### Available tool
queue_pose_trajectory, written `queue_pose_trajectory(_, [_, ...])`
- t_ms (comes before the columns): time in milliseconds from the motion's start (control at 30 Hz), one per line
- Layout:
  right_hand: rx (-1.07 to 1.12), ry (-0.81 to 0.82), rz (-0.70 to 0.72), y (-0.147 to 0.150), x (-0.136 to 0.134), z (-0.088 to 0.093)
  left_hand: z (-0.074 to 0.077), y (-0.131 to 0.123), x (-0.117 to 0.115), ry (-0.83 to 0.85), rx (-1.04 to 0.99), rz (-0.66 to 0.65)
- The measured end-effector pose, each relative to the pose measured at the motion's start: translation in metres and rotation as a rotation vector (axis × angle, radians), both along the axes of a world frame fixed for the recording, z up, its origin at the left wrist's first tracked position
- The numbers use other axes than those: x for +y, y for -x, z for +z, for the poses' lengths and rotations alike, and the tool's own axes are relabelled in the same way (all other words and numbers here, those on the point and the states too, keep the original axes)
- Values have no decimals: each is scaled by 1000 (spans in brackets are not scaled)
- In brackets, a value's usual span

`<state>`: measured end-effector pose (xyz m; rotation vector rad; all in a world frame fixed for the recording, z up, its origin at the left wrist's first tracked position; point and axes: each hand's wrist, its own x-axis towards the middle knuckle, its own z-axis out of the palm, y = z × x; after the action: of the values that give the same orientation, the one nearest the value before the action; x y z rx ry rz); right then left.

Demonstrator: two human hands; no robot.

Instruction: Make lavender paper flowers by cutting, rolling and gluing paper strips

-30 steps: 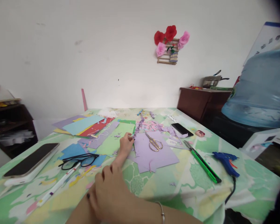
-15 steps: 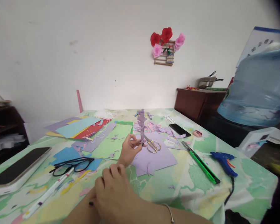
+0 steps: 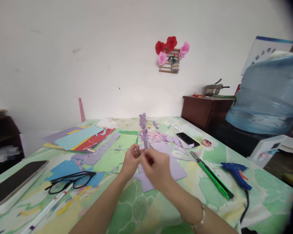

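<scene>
An upright purple paper stalk (image 3: 143, 128) with small cut, frilled bits along it stands in front of me. Its lower end is pinched in the fingers of my left hand (image 3: 130, 162). My right hand (image 3: 158, 165), a bracelet at its wrist, has its fingers closed together at the stalk's base, close to the left fingertips; what they grip is hidden. Beneath the hands lie purple paper sheets (image 3: 177, 169). The scissors are almost entirely covered by my right hand. Behind are pink and purple paper scraps (image 3: 158, 136).
Left of my hands are a green sheet (image 3: 106, 159), stacked coloured papers (image 3: 75, 138), black glasses (image 3: 70, 182) and a large phone-like device (image 3: 17, 183). To the right lie a black phone (image 3: 187, 139), a green utility knife (image 3: 215, 177) and a blue glue gun (image 3: 236, 175).
My right hand has left my left forearm and moved forward to the base of the paper stalk, covering the scissors. The stalk has shifted slightly left and turned.
</scene>
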<state>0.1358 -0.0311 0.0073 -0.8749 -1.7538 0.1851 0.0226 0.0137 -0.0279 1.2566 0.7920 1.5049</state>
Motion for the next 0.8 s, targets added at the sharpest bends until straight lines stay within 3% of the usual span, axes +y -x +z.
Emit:
queue_pose_trajectory(67, [250,97,-39,-18,28,3,1,-1,-1,-16,-2,-34])
queue_pose_trajectory(133, [451,230,58,-32,53,-5,2,-2,-2,-24,7,-67])
queue_pose_trajectory(233, [460,374,215,-41,74,-28,2,-4,-3,-14,37,-76])
queue_pose_trajectory(333, [440,498,381,-42,80,-46,-1,-6,-2,-12,56,-91])
queue_pose_trajectory(467, [463,587,497,-40,79,-53,-9,-8,2,-22,51,-116])
queue_pose_trajectory(800, [594,666,460,-40,79,-54,-17,-10,6,-8,70,-82])
